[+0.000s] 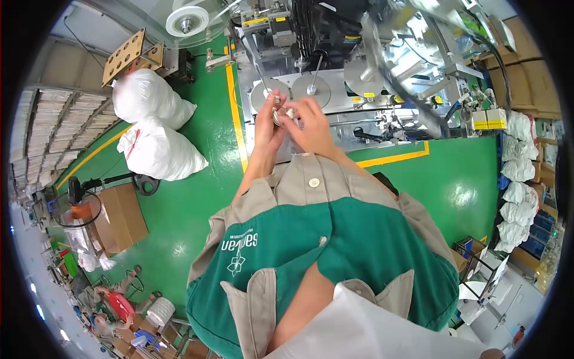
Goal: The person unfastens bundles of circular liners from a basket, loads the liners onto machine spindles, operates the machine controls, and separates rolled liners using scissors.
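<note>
Both of my hands meet in front of the machine, around small pale metallic-looking pieces (278, 116) that are too small to name. My left hand (267, 127) is upright with its fingers curled around them. From the right, my right hand (311, 127) reaches in, its fingers bent and pinched at the same pieces. Just beyond the hands are round grey discs (314, 90) on the machine's metal plate.
The machine (371, 72) with frames, cables and rods spans the top. White sacks (161, 149) and a cardboard box (119, 218) stand on the green floor at left. White bags (517, 209) line the right. Another person (116, 305) is at the lower left.
</note>
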`<state>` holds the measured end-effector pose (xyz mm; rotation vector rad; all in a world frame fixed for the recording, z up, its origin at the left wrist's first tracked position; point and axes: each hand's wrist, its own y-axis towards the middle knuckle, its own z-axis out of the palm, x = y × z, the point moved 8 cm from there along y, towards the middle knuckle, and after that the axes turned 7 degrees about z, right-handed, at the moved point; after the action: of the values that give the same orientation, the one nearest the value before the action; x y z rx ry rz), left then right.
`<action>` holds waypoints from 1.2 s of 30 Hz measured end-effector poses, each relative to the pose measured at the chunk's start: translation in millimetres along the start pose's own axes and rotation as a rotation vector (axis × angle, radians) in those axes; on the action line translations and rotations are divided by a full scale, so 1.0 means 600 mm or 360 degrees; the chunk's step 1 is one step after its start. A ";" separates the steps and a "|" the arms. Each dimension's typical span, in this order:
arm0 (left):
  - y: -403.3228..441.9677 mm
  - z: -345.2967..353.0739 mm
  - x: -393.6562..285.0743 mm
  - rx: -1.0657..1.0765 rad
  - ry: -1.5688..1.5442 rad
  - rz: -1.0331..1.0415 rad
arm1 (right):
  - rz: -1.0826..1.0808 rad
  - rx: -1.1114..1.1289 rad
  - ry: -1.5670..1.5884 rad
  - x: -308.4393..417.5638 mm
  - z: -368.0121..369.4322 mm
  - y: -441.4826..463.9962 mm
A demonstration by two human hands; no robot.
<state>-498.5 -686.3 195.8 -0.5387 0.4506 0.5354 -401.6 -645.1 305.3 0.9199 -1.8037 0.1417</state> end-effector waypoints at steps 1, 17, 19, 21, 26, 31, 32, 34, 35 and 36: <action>0.003 -0.006 0.000 -0.0025 -0.0022 0.0028 | 0.0026 0.0023 0.0025 0.000 0.007 -0.009; -0.003 0.040 -0.015 0.0394 -0.0509 0.0044 | -0.0005 0.0155 -0.0012 -0.024 0.047 0.015; -0.005 0.046 -0.017 0.0414 -0.0529 0.0059 | 0.0074 0.0170 0.0069 -0.025 0.050 0.018; -0.009 0.048 -0.022 0.0380 -0.0450 0.0119 | 0.0135 0.0179 0.0130 -0.031 0.058 0.017; -0.011 0.026 -0.016 0.0236 -0.0357 0.0133 | 0.0104 0.0252 0.0127 -0.046 0.074 0.010; -0.008 -0.006 0.008 0.0100 -0.0177 0.0107 | -0.0008 0.0186 -0.0113 -0.058 0.082 -0.005; -0.012 -0.003 0.007 0.0076 -0.0161 0.0104 | 0.0000 0.0173 -0.0112 -0.058 0.081 -0.007; -0.014 0.004 0.004 0.0007 -0.0105 0.0100 | 0.0046 0.0123 -0.0056 -0.060 0.074 -0.011; -0.010 0.001 0.004 0.0016 -0.0072 0.0131 | 0.0085 0.0081 -0.0002 -0.061 0.067 -0.012; 0.000 0.004 0.003 0.0040 -0.0044 0.0162 | 0.0114 0.0029 0.0043 -0.062 0.055 -0.008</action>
<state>-496.3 -684.3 196.6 -0.4855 0.4598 0.6333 -418.1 -645.5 258.0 0.8629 -1.8135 0.2152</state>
